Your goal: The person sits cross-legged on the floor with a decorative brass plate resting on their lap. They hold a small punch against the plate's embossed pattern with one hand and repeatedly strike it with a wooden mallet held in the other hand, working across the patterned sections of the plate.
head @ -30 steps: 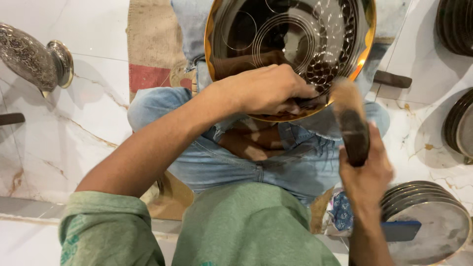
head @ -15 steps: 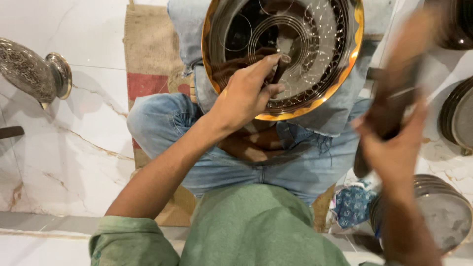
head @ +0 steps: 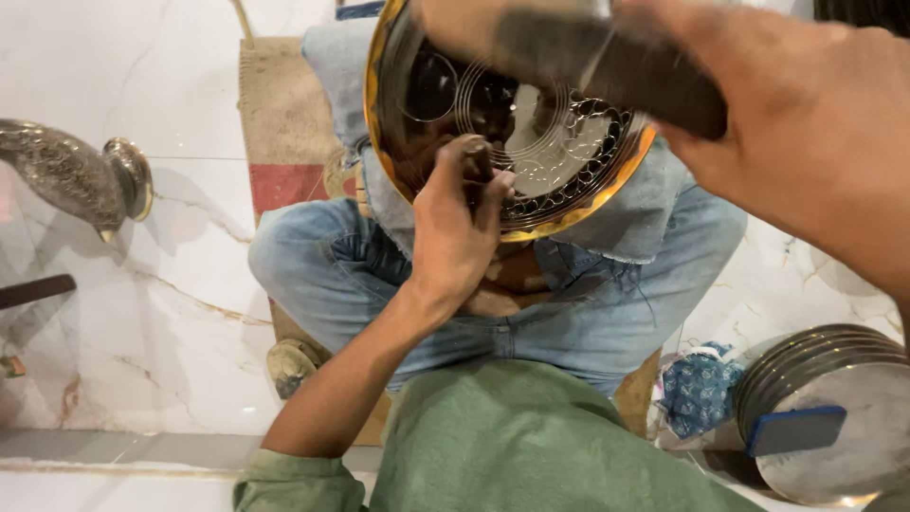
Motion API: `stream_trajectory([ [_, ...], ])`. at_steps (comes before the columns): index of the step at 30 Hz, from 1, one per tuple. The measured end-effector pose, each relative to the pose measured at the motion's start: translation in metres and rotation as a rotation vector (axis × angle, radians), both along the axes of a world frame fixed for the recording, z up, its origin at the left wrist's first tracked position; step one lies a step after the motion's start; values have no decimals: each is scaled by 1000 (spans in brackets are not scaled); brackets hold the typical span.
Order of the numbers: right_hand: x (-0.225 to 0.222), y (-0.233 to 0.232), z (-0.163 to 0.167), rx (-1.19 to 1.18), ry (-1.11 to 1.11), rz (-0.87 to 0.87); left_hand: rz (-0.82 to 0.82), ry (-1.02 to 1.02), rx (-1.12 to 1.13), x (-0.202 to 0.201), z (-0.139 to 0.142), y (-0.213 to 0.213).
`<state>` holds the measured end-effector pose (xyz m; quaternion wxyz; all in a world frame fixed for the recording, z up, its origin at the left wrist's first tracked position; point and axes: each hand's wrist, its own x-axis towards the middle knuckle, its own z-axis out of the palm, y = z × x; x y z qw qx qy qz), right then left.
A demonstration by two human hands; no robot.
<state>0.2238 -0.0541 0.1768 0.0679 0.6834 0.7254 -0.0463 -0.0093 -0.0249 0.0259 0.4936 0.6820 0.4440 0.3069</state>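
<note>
One round metal plate, shiny, gold rim, concentric rings and a pierced pattern toward its right edge; it rests tilted on the person's lap, on jeans. Left hand clenched around a thin tool, tip on the plate face. Right hand, raised and blurred, grips a dark mallet. One stack of plates on the floor at right; count in the stack unreadable.

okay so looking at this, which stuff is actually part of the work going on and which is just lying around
In use:
- round engraved metal plate with a gold rim, resting on the lap
- small tool pinched in the left hand against the plate
- dark wooden mallet raised in the right hand

Lying about:
- stack of plain metal discs
- blue patterned cloth
- ornate silver vessel
</note>
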Motion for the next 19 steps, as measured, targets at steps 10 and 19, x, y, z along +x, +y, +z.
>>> stream_trajectory([
  [10, 6, -1, -13, 280, 247, 25, 15, -64, 55, 1, -5, -5],
  [19, 0, -13, 5, -176, -330, 101, -115, -20, 180, 1, -29, 3],
])
